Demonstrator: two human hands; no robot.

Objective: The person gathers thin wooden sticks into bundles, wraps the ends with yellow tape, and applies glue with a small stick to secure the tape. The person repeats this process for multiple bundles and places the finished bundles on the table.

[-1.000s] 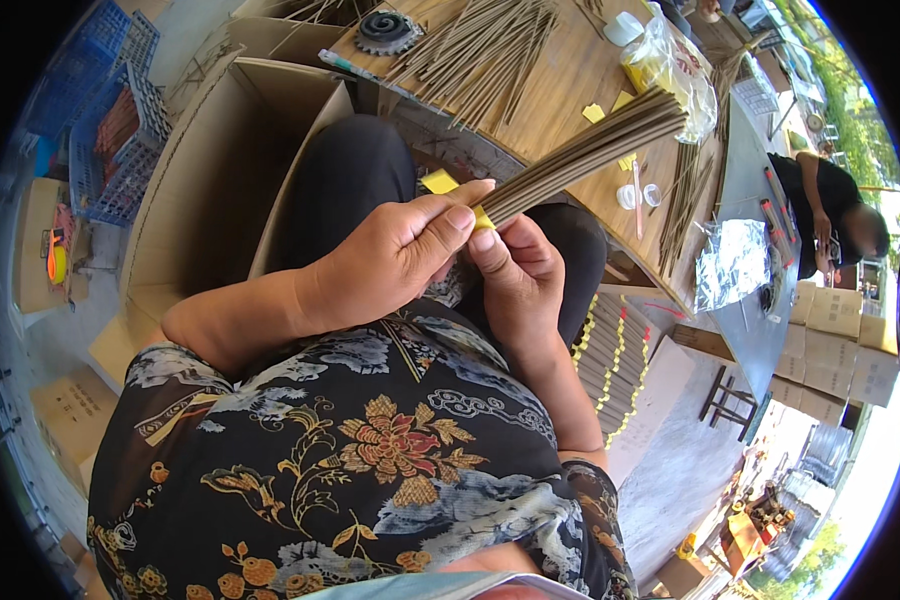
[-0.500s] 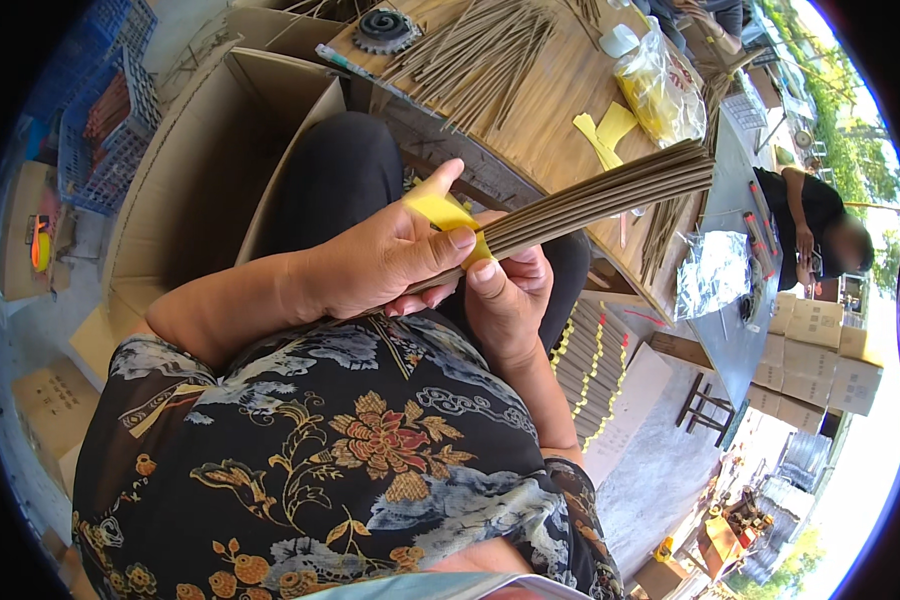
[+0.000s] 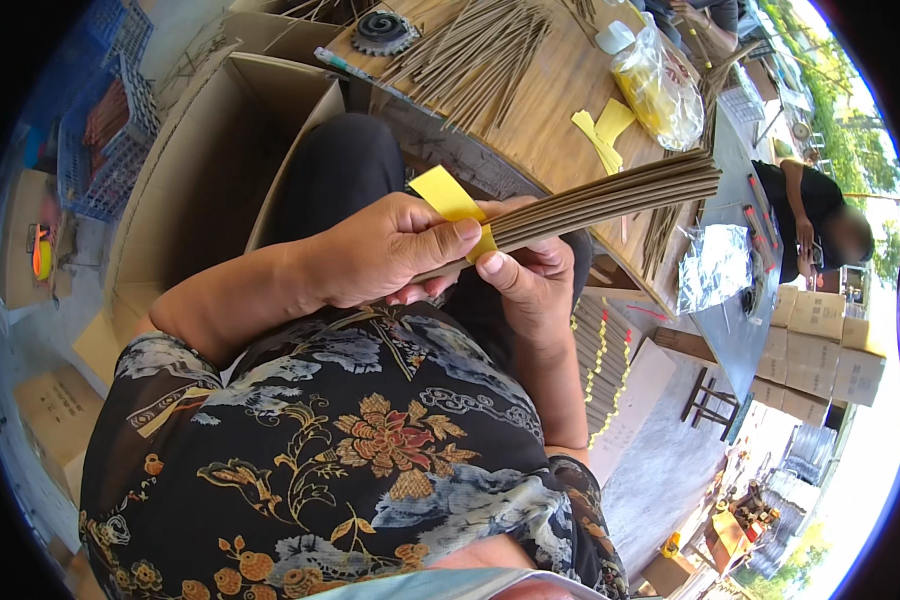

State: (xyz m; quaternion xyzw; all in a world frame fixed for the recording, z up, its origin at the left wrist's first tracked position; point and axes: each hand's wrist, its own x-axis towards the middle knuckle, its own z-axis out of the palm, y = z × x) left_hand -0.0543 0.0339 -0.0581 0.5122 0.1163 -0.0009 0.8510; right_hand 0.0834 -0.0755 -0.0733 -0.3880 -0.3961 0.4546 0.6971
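Observation:
A bundle of thin brown incense sticks [image 3: 610, 200] lies across both my hands and points up to the right. My left hand [image 3: 395, 245] is closed around its lower end, thumb pressing a yellow paper strip [image 3: 448, 196] against the sticks. One end of that strip stands up free above the thumb, and the rest goes round the bundle. From below, my right hand [image 3: 530, 285] grips the same bundle, its thumb near the strip's lower edge and its fingers behind the sticks, partly hidden.
Loose sticks [image 3: 480, 65], yellow strips [image 3: 602, 132] and a plastic bag [image 3: 660, 90] lie on the wooden table [image 3: 545, 150]. An open cardboard box [image 3: 200, 170] stands at my left. Banded bundles [image 3: 600, 370] lie at lower right. A co-worker [image 3: 805, 220] is at far right.
The strip's free end now stands up, where before it bent over toward my left hand. My left fingers have closed in, and my right hand has shifted slightly right.

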